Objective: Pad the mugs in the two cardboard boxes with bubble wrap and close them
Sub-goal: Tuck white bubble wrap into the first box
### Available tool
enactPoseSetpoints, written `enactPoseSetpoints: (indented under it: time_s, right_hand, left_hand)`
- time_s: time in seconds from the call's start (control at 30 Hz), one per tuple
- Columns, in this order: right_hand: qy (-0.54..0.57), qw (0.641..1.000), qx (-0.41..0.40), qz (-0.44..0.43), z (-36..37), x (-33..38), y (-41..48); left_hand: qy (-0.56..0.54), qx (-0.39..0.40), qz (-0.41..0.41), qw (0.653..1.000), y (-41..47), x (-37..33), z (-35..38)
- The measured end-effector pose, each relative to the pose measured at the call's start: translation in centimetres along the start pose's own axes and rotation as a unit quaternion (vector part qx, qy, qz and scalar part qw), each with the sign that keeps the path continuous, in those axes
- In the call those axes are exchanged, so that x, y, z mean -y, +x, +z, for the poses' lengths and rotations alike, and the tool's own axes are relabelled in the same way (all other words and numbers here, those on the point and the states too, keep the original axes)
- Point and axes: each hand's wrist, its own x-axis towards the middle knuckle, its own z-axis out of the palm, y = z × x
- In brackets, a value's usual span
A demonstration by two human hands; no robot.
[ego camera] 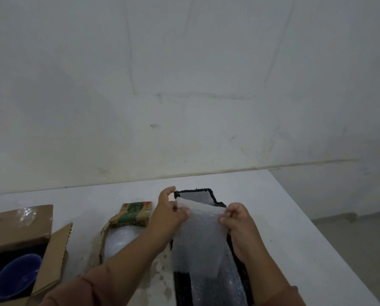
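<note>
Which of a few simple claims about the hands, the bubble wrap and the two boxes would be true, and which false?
1. The left hand and the right hand both pinch the bubble wrap sheet. True.
2. The blue mug is held in one hand. False: it lies inside the open plain box at far left.
3. The green-printed box is closed. False: its flap is up, and white wrap shows inside.
4. A dark mat lies under the bubble wrap sheet. True.
</note>
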Motion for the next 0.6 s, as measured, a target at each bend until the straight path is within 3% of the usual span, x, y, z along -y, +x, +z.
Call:
enactPoseSetpoints:
  time_s: [0.1, 0.2, 0.3, 0.4, 0.5, 0.6]
  right_hand:
    - [-0.075, 0.995, 0.04, -0.054, 1.9, 3.0, -0.5]
    - [-0.223, 0.969, 0.014, -0.108, 3.6, 5.2, -0.8]
    - [-0.284, 0.947, -0.016, -0.149, 5.0, 6.8, -1.0]
    - [-0.212, 0.966, 0.014, -0.148, 6.0, 8.1, -1.2]
    - [-0.096, 0.986, 0.078, -0.115, 6.6, 9.2, -1.3]
    - [-0.011, 0.989, 0.087, -0.117, 7.6, 9.7, -1.2]
  left_hand:
    - [0.06, -0.001, 0.047, 0.997, -0.2, -1.4, -1.7]
    - [0.137, -0.043, 0.103, 0.984, -1.1, -3.2, -2.9]
    - [0.113, -0.058, 0.129, 0.983, -1.8, -4.5, -3.9]
    - [0.039, -0.035, 0.138, 0.989, -2.1, -5.1, -5.0]
    - [-0.038, 0.057, 0.074, 0.995, -2.0, -4.8, -6.3]
    - [0.023, 0.069, 0.015, 0.997, -1.6, -3.5, -6.8]
